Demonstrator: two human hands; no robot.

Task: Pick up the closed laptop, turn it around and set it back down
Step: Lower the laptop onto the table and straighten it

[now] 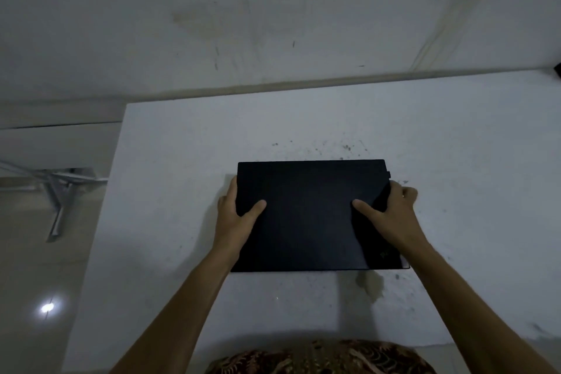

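A closed black laptop (309,215) lies flat in the middle of the white table (170,191), its long sides running left to right. My left hand (236,215) grips its left edge, thumb on the lid and fingers wrapped under the side. My right hand (388,212) grips the right edge the same way, thumb on top and fingers curled around the side. A small faint logo shows on the lid near the front right corner. Whether the laptop is lifted off the table I cannot tell.
The table stands against a stained white wall (273,24). Its left edge drops to a tiled floor where a metal frame (57,200) lies. A dark object (557,70) peeks in at the far right. Patterned cloth (318,358) is at the near edge.
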